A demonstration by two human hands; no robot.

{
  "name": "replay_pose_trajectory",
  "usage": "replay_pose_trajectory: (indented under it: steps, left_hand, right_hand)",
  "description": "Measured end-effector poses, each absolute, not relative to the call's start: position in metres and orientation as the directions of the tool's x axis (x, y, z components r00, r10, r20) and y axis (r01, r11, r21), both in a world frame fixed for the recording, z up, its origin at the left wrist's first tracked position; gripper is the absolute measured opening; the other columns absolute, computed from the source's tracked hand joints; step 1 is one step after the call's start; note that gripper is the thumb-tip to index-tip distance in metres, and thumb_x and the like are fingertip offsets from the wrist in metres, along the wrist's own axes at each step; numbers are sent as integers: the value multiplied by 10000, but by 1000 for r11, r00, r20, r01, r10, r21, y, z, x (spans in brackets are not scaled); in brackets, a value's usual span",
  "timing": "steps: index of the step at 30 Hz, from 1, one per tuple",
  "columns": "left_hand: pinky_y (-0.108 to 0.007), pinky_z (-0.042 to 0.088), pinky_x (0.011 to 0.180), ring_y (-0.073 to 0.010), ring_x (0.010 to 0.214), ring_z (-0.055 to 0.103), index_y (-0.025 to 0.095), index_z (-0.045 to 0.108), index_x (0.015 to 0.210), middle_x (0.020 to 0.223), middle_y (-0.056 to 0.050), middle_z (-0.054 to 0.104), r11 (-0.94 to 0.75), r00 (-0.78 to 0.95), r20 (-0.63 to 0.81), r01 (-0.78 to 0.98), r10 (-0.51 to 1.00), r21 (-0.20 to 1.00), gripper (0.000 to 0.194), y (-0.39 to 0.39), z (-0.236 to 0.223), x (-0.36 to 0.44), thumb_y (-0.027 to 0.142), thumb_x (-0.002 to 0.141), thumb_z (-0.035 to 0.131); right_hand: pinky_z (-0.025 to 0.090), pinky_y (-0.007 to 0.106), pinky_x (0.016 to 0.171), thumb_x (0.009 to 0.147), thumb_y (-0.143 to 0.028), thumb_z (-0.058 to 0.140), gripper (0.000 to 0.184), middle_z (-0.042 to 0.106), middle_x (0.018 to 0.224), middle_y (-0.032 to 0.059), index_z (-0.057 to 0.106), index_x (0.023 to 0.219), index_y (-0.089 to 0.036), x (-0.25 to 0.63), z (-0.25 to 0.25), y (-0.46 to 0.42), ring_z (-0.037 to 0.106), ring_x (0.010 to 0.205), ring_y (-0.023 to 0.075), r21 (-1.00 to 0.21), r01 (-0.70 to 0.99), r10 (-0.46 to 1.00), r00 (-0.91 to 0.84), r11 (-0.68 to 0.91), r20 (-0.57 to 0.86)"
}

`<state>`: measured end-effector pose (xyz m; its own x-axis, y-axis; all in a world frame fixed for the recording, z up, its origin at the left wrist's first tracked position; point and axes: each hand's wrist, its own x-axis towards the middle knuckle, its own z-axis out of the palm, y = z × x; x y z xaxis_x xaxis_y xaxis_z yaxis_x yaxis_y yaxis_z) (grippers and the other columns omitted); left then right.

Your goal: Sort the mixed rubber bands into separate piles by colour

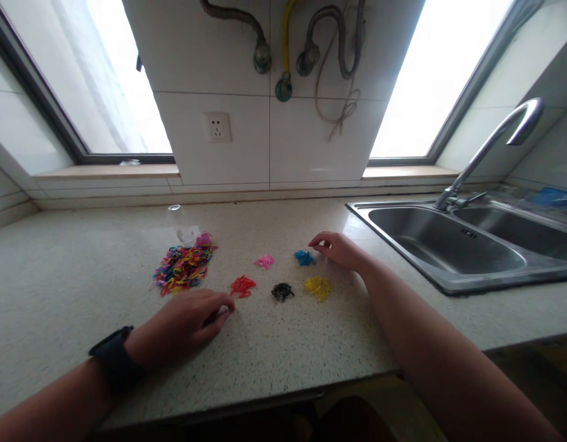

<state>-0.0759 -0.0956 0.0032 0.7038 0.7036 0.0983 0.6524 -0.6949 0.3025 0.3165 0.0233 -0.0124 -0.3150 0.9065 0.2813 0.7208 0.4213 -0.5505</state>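
A mixed heap of small coloured rubber bands point(185, 267) lies on the counter at the left. Smaller piles sorted by colour lie to its right: red bands point(243, 286), pink bands point(265, 262), black bands point(282, 291), blue bands point(304, 258) and yellow bands point(317, 287). My left hand point(198, 319), with a dark band on its wrist, is just in front of the red pile, thumb and forefinger together. Just right of the blue pile, my right hand point(336, 248) has its fingertips pinched. Whatever either pinch holds is too small to make out.
Behind the mixed heap stands a clear plastic container point(175, 218). A steel double sink point(440, 239) with a tall faucet point(495, 141) is set into the speckled counter point(99, 245) at the right. Pipes and a socket point(218, 127) are on the tiled wall.
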Motion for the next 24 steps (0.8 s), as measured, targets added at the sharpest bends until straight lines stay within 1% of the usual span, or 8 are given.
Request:
replay_pose_trajectory:
  steps: [2, 4, 6, 11, 14, 20, 24]
  left_hand:
    - [-306, 446, 728, -174, 789, 599, 221, 629, 1059, 894, -47, 660, -699, 708, 100, 649, 699, 300, 230, -96, 4, -76, 296, 965, 433]
    - [-308, 447, 732, -176, 791, 601, 224, 628, 1066, 897, -50, 662, -701, 708, 101, 651, 699, 293, 232, -95, 4, -75, 295, 965, 431]
    - [-312, 450, 738, -179, 796, 605, 228, 628, 1070, 899, -48, 664, -698, 704, 102, 655, 703, 288, 227, -95, 4, -76, 289, 959, 440]
    - [-314, 452, 737, -179, 790, 607, 228, 633, 1064, 877, -43, 663, -696, 696, 121, 657, 708, 291, 214, -95, 3, -76, 270, 941, 463]
    - [-311, 446, 723, -172, 769, 601, 225, 637, 1058, 857, -39, 659, -703, 701, 132, 647, 700, 295, 210, -94, 2, -77, 254, 933, 470]
    - [-312, 445, 716, -169, 762, 598, 226, 641, 1062, 855, -36, 663, -702, 700, 129, 649, 702, 294, 211, -95, 3, -76, 258, 936, 475]
    - [-280, 451, 684, -149, 720, 598, 213, 649, 1045, 806, -29, 659, -689, 679, 156, 658, 717, 303, 218, -92, 6, -81, 268, 954, 459]
  right_hand:
    - [439, 288, 632, 845, -261, 604, 200, 668, 717, 30, 757, 961, -204, 319, -13, 25, 563, 636, 153, -556, 739, 924, -271, 379, 270]
    - [431, 291, 618, 844, -290, 597, 221, 655, 695, 25, 755, 969, -199, 321, -13, 28, 553, 620, 154, -560, 746, 931, -245, 360, 272]
    - [432, 295, 619, 839, -316, 595, 236, 664, 711, 29, 751, 967, -194, 322, -14, 30, 560, 628, 158, -573, 739, 933, -232, 354, 276]
    - [458, 310, 647, 838, -341, 595, 245, 710, 763, 53, 734, 957, -179, 325, -15, 37, 598, 668, 173, -650, 688, 946, -206, 321, 249]
    - [467, 313, 657, 838, -357, 604, 246, 715, 761, 57, 730, 953, -180, 325, -17, 40, 615, 690, 180, -655, 683, 946, -215, 322, 241]
    - [443, 296, 582, 850, -394, 589, 282, 707, 755, 57, 722, 971, -177, 327, -20, 43, 584, 627, 160, -671, 678, 954, -204, 301, 222]
    - [437, 293, 568, 835, -404, 602, 287, 709, 768, 59, 728, 962, -179, 328, -20, 44, 575, 615, 155, -686, 667, 957, -198, 291, 214]
